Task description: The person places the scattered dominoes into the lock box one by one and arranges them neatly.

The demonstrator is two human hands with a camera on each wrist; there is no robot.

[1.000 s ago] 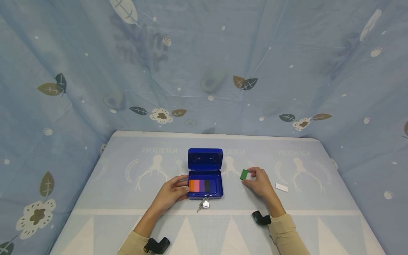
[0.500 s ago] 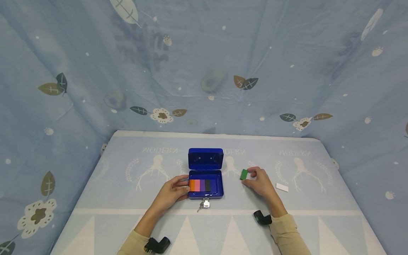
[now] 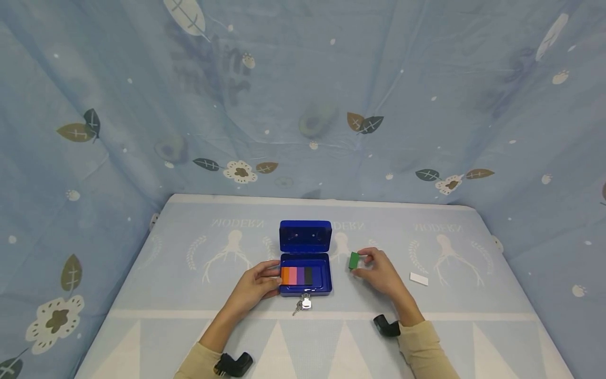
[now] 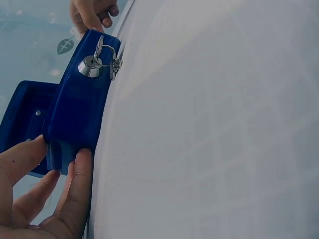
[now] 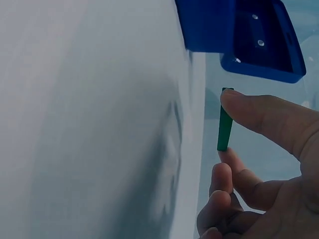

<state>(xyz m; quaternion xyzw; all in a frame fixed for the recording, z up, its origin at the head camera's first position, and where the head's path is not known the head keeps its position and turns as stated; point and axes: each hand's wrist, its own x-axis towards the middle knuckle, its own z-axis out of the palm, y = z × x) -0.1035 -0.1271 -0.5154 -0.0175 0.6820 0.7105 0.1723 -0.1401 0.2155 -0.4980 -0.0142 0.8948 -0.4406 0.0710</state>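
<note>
In the head view, a blue cash box (image 3: 327,279) stands with its lid (image 3: 305,237) raised. Orange, pink, purple (image 3: 300,276) and dark blocks lie side by side in its tray. My left hand (image 3: 253,288) holds the box's left end; the left wrist view has the thumb at the rim and fingers against the outer side. To the right of the box, my right hand (image 3: 382,273) pinches a flat green block (image 3: 353,260) between thumb and finger. The right wrist view shows this block (image 5: 226,122) edge-on.
A white block (image 3: 418,279) lies on the table right of my right hand. Keys (image 3: 298,306) hang from the lock (image 3: 306,301) on the box's front. Patterned blue cloth (image 3: 303,105) surrounds the table on its back and sides.
My right hand has moved slightly left toward the box with the green block, which is turned a little more upright. The left hand and box have stayed put.
</note>
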